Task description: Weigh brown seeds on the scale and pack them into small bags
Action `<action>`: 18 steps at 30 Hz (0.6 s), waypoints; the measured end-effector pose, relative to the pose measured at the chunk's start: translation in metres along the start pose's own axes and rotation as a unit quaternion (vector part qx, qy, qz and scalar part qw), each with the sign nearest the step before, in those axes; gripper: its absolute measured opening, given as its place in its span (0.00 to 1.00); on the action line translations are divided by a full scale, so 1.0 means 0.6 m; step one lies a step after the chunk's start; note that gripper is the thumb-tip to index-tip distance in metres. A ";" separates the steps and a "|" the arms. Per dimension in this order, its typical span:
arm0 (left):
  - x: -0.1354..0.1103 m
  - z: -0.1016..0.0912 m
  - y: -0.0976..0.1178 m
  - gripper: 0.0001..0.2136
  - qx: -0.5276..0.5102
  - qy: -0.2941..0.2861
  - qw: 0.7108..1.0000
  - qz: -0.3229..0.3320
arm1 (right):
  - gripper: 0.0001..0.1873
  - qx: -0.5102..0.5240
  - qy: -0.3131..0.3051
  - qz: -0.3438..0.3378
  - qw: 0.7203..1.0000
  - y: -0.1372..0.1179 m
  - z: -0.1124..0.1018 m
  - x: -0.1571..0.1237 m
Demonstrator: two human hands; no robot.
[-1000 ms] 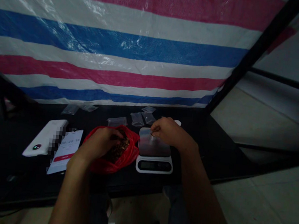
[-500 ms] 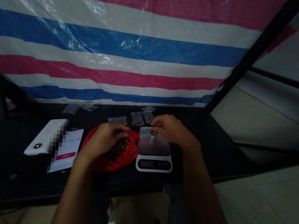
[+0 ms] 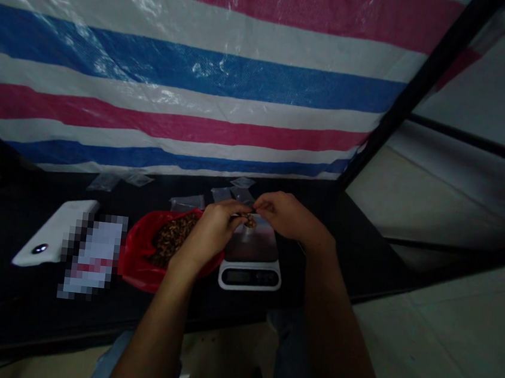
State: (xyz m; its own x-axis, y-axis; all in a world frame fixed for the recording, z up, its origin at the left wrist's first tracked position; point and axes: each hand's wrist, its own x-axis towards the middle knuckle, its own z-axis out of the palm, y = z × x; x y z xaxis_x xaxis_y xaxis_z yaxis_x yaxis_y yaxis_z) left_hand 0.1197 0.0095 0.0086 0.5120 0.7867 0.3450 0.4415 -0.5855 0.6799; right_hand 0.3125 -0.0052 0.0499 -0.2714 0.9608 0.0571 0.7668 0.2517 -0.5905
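Observation:
My left hand (image 3: 212,233) and my right hand (image 3: 283,213) meet just above the steel plate of a small white kitchen scale (image 3: 251,260). Both have their fingers pinched on a small clear plastic bag (image 3: 248,220) with brown bits in it, held over the scale. To the left of the scale an open red plastic bag (image 3: 141,255) holds a heap of brown dried pieces (image 3: 170,237); my left forearm crosses its right edge.
Several empty little clear bags (image 3: 229,194) lie at the back of the black table (image 3: 19,303). A white power bank (image 3: 51,240) and a phone lie at the left. A striped tarp hangs behind; a black pole stands at the right.
My left hand has come out of the red bag and moved right to join my right hand over the scale. The view has shifted a little to the right.

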 end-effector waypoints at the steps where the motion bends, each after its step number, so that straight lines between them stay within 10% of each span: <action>1: 0.001 0.003 0.001 0.12 0.004 -0.005 1.000 0.001 | 0.12 0.006 -0.012 0.007 1.000 0.004 0.000 -0.001; 18: -0.006 0.008 0.017 0.21 -0.035 -0.032 0.999 -0.012 | 0.07 0.015 -0.037 0.018 0.999 0.022 0.011 0.004</action>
